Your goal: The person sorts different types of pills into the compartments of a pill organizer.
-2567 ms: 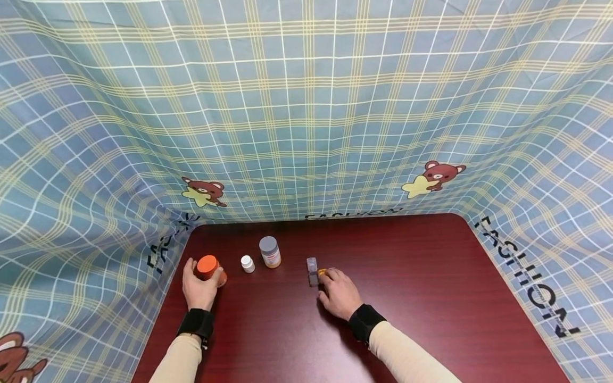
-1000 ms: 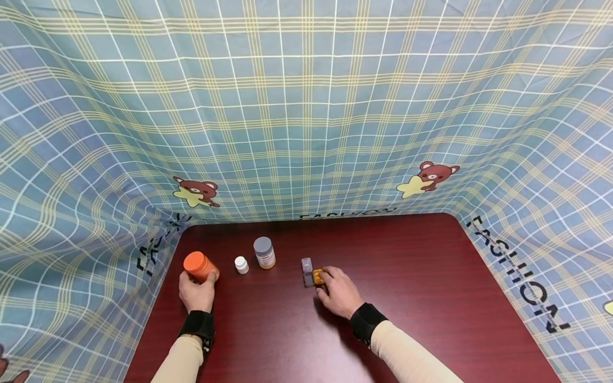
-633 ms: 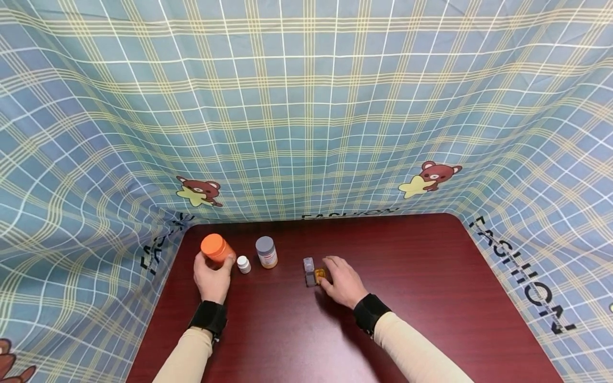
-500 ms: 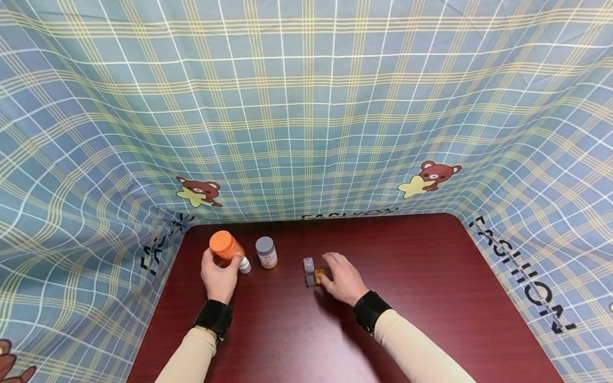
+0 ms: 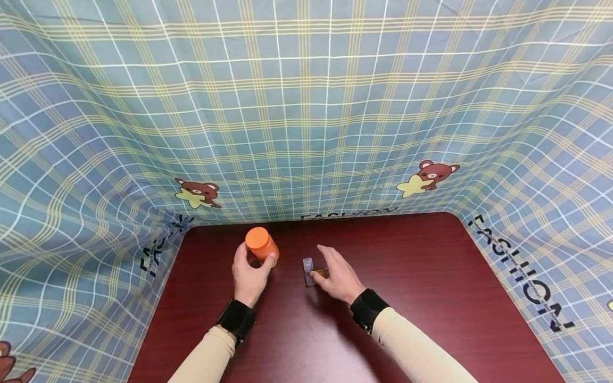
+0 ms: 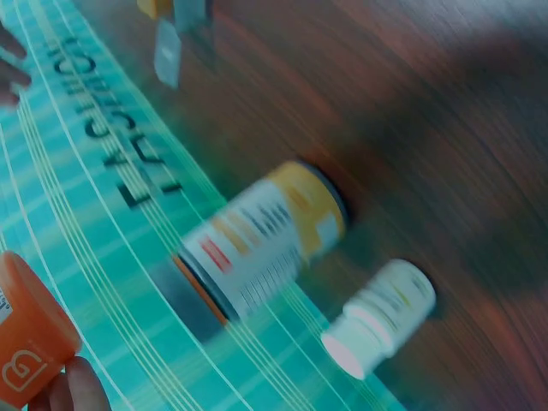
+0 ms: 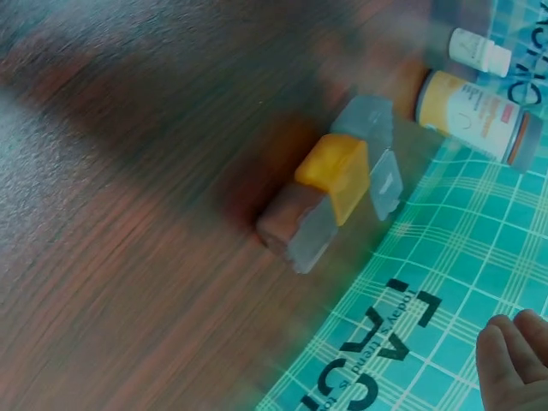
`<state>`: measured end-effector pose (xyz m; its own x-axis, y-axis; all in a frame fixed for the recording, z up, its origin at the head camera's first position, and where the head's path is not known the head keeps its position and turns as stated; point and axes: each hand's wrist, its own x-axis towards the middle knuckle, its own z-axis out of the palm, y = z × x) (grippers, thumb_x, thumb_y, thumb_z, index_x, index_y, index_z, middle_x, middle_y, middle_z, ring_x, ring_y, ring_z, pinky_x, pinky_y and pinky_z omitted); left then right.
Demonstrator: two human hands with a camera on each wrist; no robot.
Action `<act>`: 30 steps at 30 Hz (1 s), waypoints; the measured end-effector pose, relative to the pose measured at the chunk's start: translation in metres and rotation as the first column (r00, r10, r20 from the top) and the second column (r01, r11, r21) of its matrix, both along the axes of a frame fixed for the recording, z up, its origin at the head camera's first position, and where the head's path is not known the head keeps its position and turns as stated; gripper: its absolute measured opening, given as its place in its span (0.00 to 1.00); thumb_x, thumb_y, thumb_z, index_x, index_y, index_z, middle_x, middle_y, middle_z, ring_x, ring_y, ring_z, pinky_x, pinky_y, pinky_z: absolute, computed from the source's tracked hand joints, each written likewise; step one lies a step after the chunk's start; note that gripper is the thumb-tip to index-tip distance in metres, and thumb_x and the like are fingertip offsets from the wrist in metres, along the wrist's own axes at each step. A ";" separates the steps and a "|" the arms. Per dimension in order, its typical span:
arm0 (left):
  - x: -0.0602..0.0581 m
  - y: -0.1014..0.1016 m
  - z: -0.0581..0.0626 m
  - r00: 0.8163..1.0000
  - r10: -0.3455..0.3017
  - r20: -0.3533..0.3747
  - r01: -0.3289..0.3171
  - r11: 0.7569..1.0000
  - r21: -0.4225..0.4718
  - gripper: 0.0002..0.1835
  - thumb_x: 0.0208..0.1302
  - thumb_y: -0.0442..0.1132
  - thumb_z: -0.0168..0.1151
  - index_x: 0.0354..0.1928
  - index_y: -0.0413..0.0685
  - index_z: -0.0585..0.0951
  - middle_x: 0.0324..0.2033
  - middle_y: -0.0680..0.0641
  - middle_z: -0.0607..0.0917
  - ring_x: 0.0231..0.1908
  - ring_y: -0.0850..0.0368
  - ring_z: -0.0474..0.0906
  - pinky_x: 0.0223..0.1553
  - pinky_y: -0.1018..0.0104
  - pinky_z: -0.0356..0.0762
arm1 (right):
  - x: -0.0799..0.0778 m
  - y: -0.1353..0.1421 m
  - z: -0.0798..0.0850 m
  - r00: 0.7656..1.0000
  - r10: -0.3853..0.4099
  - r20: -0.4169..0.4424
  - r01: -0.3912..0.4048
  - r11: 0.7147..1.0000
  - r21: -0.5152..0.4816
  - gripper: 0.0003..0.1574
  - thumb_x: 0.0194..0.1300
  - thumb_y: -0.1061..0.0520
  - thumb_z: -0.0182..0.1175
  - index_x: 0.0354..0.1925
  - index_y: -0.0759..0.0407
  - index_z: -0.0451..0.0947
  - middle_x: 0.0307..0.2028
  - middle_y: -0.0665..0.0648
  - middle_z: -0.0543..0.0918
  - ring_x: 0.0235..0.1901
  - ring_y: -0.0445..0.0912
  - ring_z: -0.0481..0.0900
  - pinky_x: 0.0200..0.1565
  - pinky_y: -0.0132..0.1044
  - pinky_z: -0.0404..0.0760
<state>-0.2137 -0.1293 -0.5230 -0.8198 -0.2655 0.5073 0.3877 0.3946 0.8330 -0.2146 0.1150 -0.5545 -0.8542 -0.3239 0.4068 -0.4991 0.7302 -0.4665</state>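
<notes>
My left hand (image 5: 251,274) grips an orange bottle (image 5: 261,242) with an orange cap, tilted and held up over the back of the table. In the left wrist view, only part of that bottle and a few fingertips show at the lower left. My right hand (image 5: 339,276) hovers over a small pill organizer (image 7: 338,175), fingers extended and holding nothing. The organizer has a yellow compartment between greyish see-through ones; an end one has its lid (image 7: 387,184) flipped open. From the head camera, the hand partly covers it.
A grey-capped bottle (image 6: 261,240) with a white and yellow label and a small white bottle (image 6: 381,317) stand side by side, mostly hidden behind my left hand in the head view. A plaid curtain (image 5: 306,133) surrounds the dark red table (image 5: 407,298).
My left hand has lifted the orange bottle from the left side and carried it right, over the two other bottles. My right hand has risen off the yellow compartment, its fingers straightening.
</notes>
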 end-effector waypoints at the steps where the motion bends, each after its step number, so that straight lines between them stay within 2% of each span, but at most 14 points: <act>1: 0.001 0.004 0.000 1.000 -0.019 0.001 0.019 1.000 0.000 0.29 0.46 0.35 0.76 0.53 0.42 0.76 0.42 0.46 0.79 0.41 0.53 0.76 0.38 0.60 0.77 | 0.000 -0.001 0.000 1.000 0.005 0.000 -0.005 1.000 -0.012 0.45 0.57 0.46 0.65 0.66 0.63 0.63 0.59 0.60 0.73 0.60 0.50 0.71 0.59 0.44 0.71; 6: 0.004 0.023 -0.003 0.997 -0.081 0.016 0.081 0.997 0.000 0.31 0.47 0.37 0.76 0.55 0.44 0.75 0.43 0.46 0.78 0.44 0.52 0.75 0.42 0.53 0.78 | 0.001 -0.004 -0.001 1.000 0.026 0.010 -0.025 0.998 -0.061 0.46 0.57 0.43 0.67 0.67 0.60 0.63 0.60 0.57 0.72 0.60 0.48 0.71 0.58 0.44 0.72; 10: 0.005 0.035 -0.006 0.994 -0.092 0.052 0.092 0.996 -0.009 0.31 0.47 0.38 0.76 0.55 0.45 0.75 0.44 0.46 0.79 0.45 0.54 0.75 0.42 0.50 0.78 | 0.002 -0.004 -0.003 0.999 0.038 0.008 -0.037 0.995 -0.091 0.47 0.55 0.44 0.68 0.67 0.59 0.62 0.60 0.57 0.72 0.59 0.47 0.71 0.58 0.44 0.72; 14: 0.007 0.046 -0.008 0.990 -0.117 0.075 0.119 0.992 -0.033 0.31 0.46 0.39 0.76 0.55 0.43 0.74 0.43 0.45 0.79 0.43 0.53 0.77 0.42 0.51 0.79 | 0.002 -0.004 -0.004 0.997 0.071 -0.039 -0.075 0.991 -0.114 0.50 0.52 0.47 0.71 0.67 0.59 0.62 0.60 0.57 0.71 0.60 0.48 0.71 0.58 0.44 0.72; 18: 0.008 0.053 -0.008 0.989 -0.133 0.059 0.137 0.988 -0.069 0.31 0.46 0.39 0.76 0.53 0.43 0.75 0.42 0.46 0.80 0.40 0.53 0.77 0.41 0.54 0.78 | 0.002 -0.005 -0.005 0.992 0.107 -0.066 -0.115 0.986 -0.123 0.53 0.50 0.50 0.73 0.68 0.63 0.59 0.63 0.59 0.68 0.62 0.49 0.68 0.60 0.44 0.69; 24: 0.010 0.063 -0.009 0.977 -0.200 0.070 0.204 0.978 -0.051 0.31 0.45 0.36 0.75 0.54 0.42 0.74 0.43 0.46 0.80 0.40 0.54 0.79 0.41 0.57 0.79 | 0.001 -0.006 -0.003 0.993 0.113 -0.040 -0.118 0.977 -0.178 0.54 0.50 0.53 0.73 0.69 0.64 0.58 0.63 0.60 0.66 0.62 0.48 0.67 0.61 0.44 0.68; 30: 0.012 0.072 -0.011 0.968 -0.227 0.103 0.231 0.972 -0.032 0.31 0.43 0.34 0.75 0.53 0.42 0.75 0.43 0.46 0.80 0.40 0.54 0.79 0.41 0.59 0.79 | 0.000 -0.007 -0.004 0.991 0.130 -0.016 -0.130 0.964 -0.231 0.55 0.49 0.57 0.72 0.70 0.62 0.56 0.63 0.59 0.67 0.60 0.49 0.69 0.59 0.44 0.70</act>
<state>-0.2017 -0.0568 -0.5341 -0.9024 -0.0440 0.4286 0.3896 0.3417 0.8553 -0.2143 0.1077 -0.5581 -0.8105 -0.3293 0.4845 -0.5832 0.5316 -0.6142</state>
